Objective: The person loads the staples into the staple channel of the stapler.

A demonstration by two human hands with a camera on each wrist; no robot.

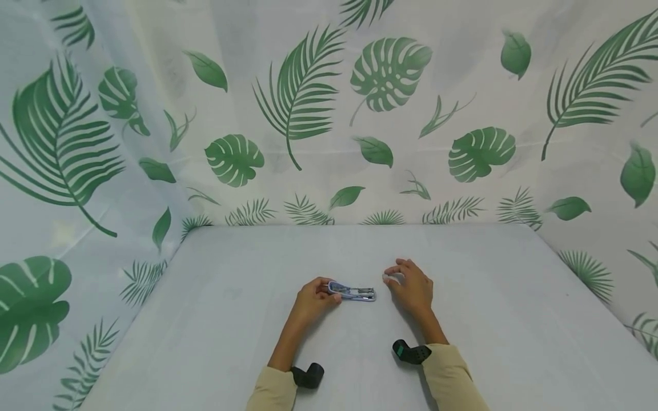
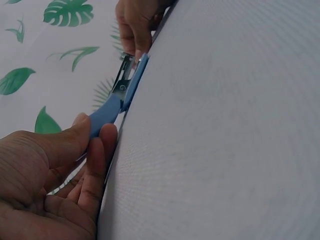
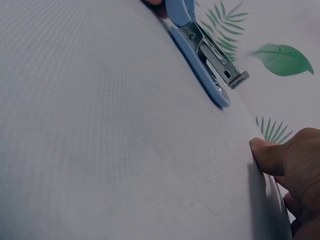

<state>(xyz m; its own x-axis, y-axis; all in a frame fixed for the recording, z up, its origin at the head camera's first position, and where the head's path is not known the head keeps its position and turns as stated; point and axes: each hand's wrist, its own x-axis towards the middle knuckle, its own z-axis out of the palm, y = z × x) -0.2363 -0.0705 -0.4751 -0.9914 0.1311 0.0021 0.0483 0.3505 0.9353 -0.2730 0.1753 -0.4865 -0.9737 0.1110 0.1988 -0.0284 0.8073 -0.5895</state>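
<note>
A blue stapler (image 1: 352, 291) lies on the white table with its metal staple channel bared and pointing to the right. My left hand (image 1: 312, 301) pinches its blue back end between thumb and fingers, seen closely in the left wrist view. To the right of the stapler's front end, my right hand (image 1: 413, 287) is low over the table with loosely bent fingers, apart from the stapler. The right wrist view shows the right thumb (image 3: 270, 155) near the tabletop, other fingers partly hidden behind it. I see nothing held in that hand.
The white tabletop (image 1: 216, 331) reaches back to a pale curtain (image 1: 319, 182) printed with green leaves, which also stands along the left and right sides. Each wrist wears a black camera, one at the left sleeve (image 1: 272, 388) and one at the right sleeve (image 1: 452, 377).
</note>
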